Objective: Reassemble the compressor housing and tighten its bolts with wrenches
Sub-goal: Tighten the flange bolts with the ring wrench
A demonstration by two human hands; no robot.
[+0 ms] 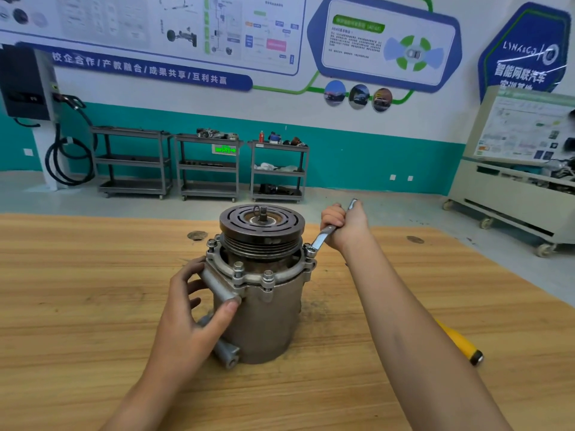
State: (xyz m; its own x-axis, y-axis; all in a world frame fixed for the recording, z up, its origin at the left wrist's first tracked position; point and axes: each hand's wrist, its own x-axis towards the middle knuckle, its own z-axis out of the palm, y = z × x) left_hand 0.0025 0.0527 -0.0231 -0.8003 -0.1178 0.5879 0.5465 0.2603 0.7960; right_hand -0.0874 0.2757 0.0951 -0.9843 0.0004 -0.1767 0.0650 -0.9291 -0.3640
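**Out of Sight**

The yellow-handled tool (pixel 462 345), at four o'clock from the compressor housing (pixel 267 321), lies half hidden behind the right forearm (pixel 404 306). The wrench (pixel 322 237) has its shank buried in the right hand (pixel 343 225). The pulley (pixel 261 227) covers the flange (pixel 249 277) at twelve o'clock. The wall poster (pixel 357 42) print is too blurred to read.

White wall (pixel 280 98) with teal lower band, printed posters above. Three grey shelf carts (pixel 208 166) stand on the grey floor (pixel 357 200); charging unit (pixel 28 85) left, cream wheeled cabinet (pixel 513 197) right
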